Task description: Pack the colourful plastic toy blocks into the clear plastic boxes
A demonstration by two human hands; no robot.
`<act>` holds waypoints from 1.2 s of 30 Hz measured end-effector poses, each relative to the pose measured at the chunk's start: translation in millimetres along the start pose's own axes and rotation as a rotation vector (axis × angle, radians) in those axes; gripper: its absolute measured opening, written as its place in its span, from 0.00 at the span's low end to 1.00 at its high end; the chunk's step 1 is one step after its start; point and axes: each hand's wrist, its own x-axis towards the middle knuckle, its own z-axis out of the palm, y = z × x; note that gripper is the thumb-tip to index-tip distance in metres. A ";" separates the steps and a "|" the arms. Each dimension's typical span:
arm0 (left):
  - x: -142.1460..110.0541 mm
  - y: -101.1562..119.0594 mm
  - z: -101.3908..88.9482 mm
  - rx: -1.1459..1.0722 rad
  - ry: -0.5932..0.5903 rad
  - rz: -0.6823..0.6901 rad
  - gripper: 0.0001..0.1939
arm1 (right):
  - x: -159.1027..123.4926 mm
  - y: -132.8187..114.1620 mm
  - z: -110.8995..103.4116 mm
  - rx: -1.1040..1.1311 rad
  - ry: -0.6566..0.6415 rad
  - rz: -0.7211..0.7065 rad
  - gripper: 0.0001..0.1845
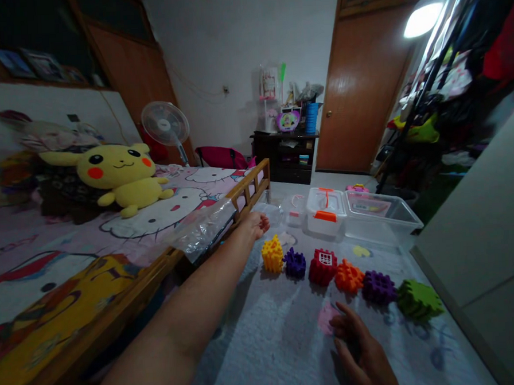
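Observation:
My left hand [259,223] reaches far forward beside the wooden bed rail, next to a clear plastic container [273,198]. Its fingers are curled in, and anything inside them is hidden. My right hand [360,348] is low in front, palm turned inward, fingers apart and nothing held. Beyond it, interlocking toy blocks stand in a row on the mat: a yellow block [272,255], a small blue-purple block [294,263], a red block [323,266] with a white grid panel, an orange block [349,276], a purple block [378,287] and a green block [419,300].
Behind the row stand a white lidded box [325,203] with orange clips and a clear open bin [381,217]. The bed rail [250,187] borders the left, with plastic wrap [202,227] over it. A pale cabinet [488,243] borders the right.

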 end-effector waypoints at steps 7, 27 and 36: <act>-21.8 14.9 6.8 0.066 0.053 -0.009 0.15 | 1.5 0.2 -1.5 -0.023 -0.022 0.010 0.30; -152.4 -102.8 -102.6 0.301 -0.037 0.088 0.13 | -1.7 -8.0 -2.0 -0.074 -0.033 -0.026 0.31; -125.2 -117.8 -84.3 0.033 0.139 0.071 0.17 | 0.8 -14.5 -7.4 -0.130 -0.186 -0.055 0.26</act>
